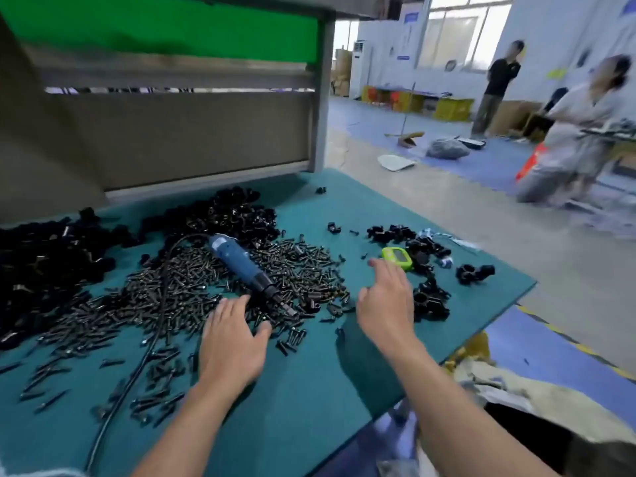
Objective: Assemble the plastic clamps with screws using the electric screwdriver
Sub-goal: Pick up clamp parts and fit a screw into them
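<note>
My left hand [230, 342] and right hand [385, 304] are spread, empty. The blue electric screwdriver [241, 266] lies just beyond my left fingertips [242, 300]; bare teal mat [309, 373] between my wrists.

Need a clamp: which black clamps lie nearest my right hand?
The small clamp cluster just right of your right hand; the big piles lie behind the screws, farther left.

I count two hands of mine, left hand [231, 342] and right hand [387, 304]. One electric screwdriver [246, 266], with one black cable [151, 339]. One spread of screws [192, 290], far too many to count. Two big piles of plastic clamps: the nine o'clock heap [44, 263] and the twelve o'clock heap [223, 218], plus perhaps a dozen loose clamps [430, 301] at three o'clock. One green gadget [397, 258]. Two people [499, 84] at two o'clock.
</note>
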Action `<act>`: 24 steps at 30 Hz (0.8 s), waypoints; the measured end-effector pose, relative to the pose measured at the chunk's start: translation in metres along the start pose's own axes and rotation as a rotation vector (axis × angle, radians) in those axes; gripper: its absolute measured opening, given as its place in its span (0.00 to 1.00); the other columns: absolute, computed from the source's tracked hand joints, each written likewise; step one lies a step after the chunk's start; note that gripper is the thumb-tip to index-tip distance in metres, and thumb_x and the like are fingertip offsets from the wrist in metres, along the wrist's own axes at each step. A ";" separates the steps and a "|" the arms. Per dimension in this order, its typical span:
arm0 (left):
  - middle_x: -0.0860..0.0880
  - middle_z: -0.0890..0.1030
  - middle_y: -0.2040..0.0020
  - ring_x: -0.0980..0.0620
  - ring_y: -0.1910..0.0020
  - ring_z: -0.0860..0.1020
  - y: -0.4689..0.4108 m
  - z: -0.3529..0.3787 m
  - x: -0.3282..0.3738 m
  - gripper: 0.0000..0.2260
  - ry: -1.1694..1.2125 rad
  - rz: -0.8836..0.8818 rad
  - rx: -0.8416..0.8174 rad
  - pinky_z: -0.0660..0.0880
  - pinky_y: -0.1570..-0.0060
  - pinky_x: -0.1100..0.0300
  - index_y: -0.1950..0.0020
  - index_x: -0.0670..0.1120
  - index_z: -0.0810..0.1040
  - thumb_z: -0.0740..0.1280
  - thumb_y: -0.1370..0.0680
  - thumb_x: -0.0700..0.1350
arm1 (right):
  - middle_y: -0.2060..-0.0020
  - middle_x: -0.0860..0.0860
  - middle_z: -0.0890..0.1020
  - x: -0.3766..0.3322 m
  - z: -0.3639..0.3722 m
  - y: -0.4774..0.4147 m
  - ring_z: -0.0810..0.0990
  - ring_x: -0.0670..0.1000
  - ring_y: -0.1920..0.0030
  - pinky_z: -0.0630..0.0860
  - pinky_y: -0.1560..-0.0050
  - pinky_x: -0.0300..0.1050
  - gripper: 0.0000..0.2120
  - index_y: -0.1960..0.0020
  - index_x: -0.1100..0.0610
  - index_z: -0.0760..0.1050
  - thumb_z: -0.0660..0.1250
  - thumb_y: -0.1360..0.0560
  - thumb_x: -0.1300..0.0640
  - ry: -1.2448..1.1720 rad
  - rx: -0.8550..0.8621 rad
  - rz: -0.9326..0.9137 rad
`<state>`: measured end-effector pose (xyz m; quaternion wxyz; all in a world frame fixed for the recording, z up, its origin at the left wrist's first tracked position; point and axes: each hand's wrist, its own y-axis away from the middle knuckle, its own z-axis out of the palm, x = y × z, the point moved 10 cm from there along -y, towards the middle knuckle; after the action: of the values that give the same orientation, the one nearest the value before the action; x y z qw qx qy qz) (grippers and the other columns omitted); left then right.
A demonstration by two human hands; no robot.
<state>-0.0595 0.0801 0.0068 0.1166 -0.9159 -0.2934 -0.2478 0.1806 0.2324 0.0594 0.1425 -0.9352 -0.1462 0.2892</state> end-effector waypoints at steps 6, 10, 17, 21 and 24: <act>0.53 0.61 0.16 0.53 0.16 0.53 -0.002 0.008 -0.004 0.29 -0.036 0.013 0.023 0.49 0.17 0.51 0.17 0.52 0.61 0.59 0.16 0.61 | 0.28 0.55 0.70 0.065 0.013 -0.055 0.73 0.59 0.34 0.68 0.38 0.54 0.28 0.21 0.57 0.60 0.61 0.19 0.56 0.311 -0.302 0.141; 0.54 0.61 0.17 0.54 0.16 0.53 -0.005 0.007 -0.004 0.29 -0.069 -0.001 0.027 0.48 0.18 0.52 0.17 0.53 0.61 0.58 0.16 0.62 | 0.24 0.56 0.65 0.073 0.034 -0.056 0.72 0.61 0.34 0.70 0.38 0.56 0.29 0.20 0.59 0.56 0.60 0.18 0.53 0.372 -0.381 0.064; 0.55 0.61 0.17 0.54 0.16 0.53 -0.002 0.006 -0.004 0.28 -0.051 0.002 0.022 0.50 0.18 0.50 0.17 0.55 0.61 0.58 0.16 0.62 | 0.26 0.57 0.63 0.073 0.039 -0.059 0.73 0.61 0.39 0.73 0.43 0.57 0.30 0.20 0.58 0.55 0.61 0.18 0.53 0.368 -0.395 0.050; 0.55 0.61 0.17 0.55 0.16 0.51 0.000 0.005 -0.003 0.28 -0.036 0.029 0.052 0.46 0.18 0.53 0.17 0.54 0.61 0.56 0.16 0.62 | 0.26 0.57 0.64 0.071 0.031 -0.068 0.73 0.62 0.38 0.71 0.45 0.55 0.28 0.21 0.57 0.58 0.61 0.19 0.56 0.351 -0.404 0.099; 0.55 0.60 0.16 0.55 0.16 0.50 0.002 0.004 -0.003 0.28 -0.027 0.033 0.069 0.45 0.19 0.54 0.17 0.54 0.60 0.56 0.16 0.62 | 0.23 0.57 0.62 0.057 0.025 -0.060 0.70 0.62 0.30 0.71 0.37 0.58 0.32 0.18 0.55 0.54 0.62 0.19 0.56 0.298 -0.372 0.133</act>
<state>-0.0587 0.0786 0.0021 0.1484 -0.9194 -0.2880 -0.2231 0.1992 0.3122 0.0320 -0.0316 -0.9853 -0.1124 0.1249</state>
